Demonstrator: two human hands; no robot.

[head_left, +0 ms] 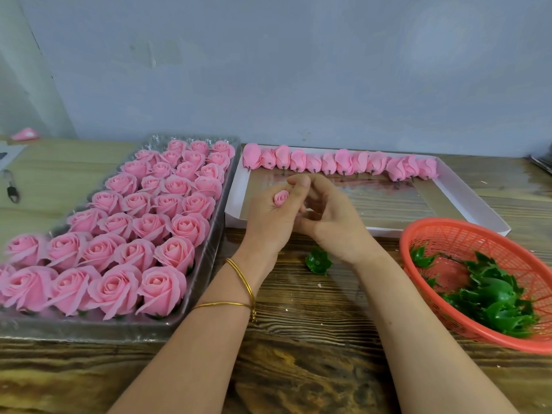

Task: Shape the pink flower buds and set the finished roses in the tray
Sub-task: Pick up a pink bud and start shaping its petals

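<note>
We've got a small pink bud pinched in our left hand, tip peeking up between thumb and fingers, our right hand loosely curled just beside it, the tray of finished roses off left.

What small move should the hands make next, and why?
Probably the right hand should start folding the petals outward: the bud in the left hand is tightly closed, unlike the open roses in the tray.
</note>
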